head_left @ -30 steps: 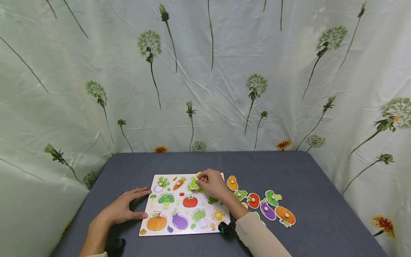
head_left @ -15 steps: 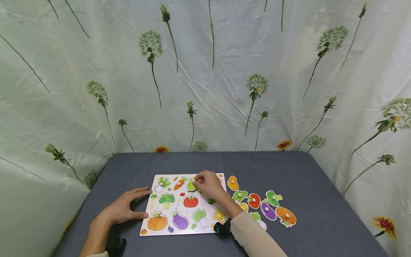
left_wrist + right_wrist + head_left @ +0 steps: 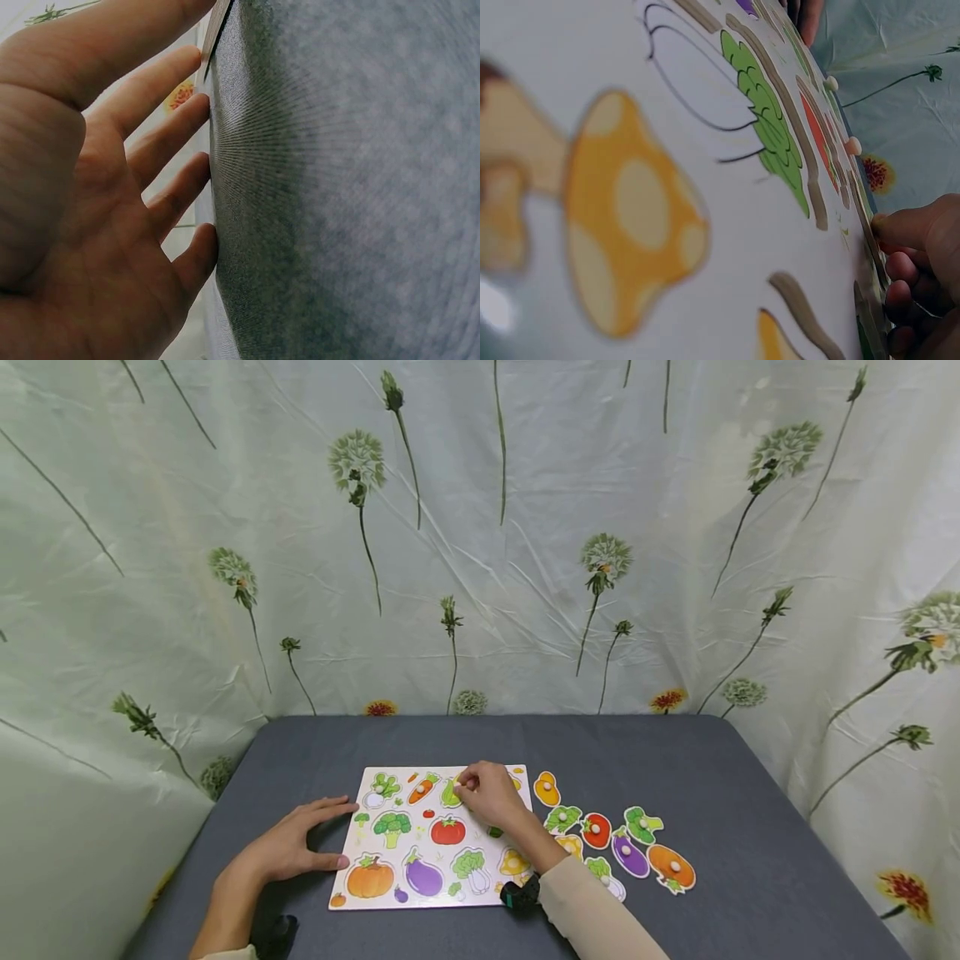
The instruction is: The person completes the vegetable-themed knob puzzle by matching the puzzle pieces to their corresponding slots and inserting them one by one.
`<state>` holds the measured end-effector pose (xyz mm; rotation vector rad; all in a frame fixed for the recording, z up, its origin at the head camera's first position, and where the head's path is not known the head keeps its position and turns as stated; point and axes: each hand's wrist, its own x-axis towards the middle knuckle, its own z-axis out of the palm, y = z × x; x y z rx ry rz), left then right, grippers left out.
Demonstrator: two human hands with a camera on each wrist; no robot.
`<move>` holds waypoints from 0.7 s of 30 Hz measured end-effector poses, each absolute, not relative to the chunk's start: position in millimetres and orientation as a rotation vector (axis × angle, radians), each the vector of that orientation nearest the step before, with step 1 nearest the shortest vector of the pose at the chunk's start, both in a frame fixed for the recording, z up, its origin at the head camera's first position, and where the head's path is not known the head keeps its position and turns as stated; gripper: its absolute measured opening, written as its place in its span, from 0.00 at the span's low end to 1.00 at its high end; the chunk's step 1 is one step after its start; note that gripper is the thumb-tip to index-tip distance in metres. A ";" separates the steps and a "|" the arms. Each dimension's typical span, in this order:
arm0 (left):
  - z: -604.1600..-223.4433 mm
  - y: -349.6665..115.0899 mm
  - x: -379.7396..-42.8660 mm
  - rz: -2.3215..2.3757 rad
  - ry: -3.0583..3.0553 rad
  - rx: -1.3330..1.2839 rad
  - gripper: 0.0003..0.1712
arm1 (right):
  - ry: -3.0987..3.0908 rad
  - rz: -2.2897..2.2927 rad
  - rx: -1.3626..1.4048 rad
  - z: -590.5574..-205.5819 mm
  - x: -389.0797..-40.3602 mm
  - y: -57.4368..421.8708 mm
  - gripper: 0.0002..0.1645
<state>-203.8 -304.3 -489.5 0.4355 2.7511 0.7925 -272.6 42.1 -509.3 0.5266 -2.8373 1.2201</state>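
Observation:
A white vegetable puzzle board (image 3: 442, 903) lies on the table in the head view. My left hand (image 3: 292, 839) rests at its left side, thumb and fingertips at the edge; in the left wrist view the palm (image 3: 105, 232) shows with its fingers spread. Over the board's upper part, my right hand (image 3: 491, 795) pinches the knob of a green puzzle piece (image 3: 450, 795), which overlaps the third slot of the top row. That hand hides part of the piece. A turnip piece (image 3: 384, 787) and a carrot piece (image 3: 422, 790) sit in the board, knobs up.
Right of the board lie several loose knobbed pieces, among them a tomato (image 3: 596, 832), an eggplant (image 3: 628, 853), a broccoli (image 3: 642, 825) and a pumpkin (image 3: 670, 868). A flower-printed curtain (image 3: 510, 568) surrounds the grey table (image 3: 750, 860).
My right hand has moved slightly left and lowered the green piece from a tilted position onto the slot in the top row. The left hand stays at the board's edge.

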 end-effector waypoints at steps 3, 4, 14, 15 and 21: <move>-490.1 -305.1 -203.6 0.799 2.749 0.440 0.49 | -2.837 1.221 0.527 -509.9 -273.5 42.8 0.06; -490.4 -305.3 -203.7 0.804 2.747 0.441 0.49 | -2.837 1.224 0.525 -509.7 -273.7 43.1 0.06; -489.8 -307.5 -203.4 0.810 2.759 0.477 0.49 | -2.862 1.233 0.525 -507.0 -273.9 43.5 0.06; -489.4 -307.4 -203.2 0.804 2.761 0.478 0.49 | -2.863 1.224 0.532 -506.8 -273.9 43.2 0.06; -488.0 -306.1 -203.0 0.789 2.762 0.478 0.49 | -2.871 1.181 0.522 -508.3 -274.8 41.9 0.06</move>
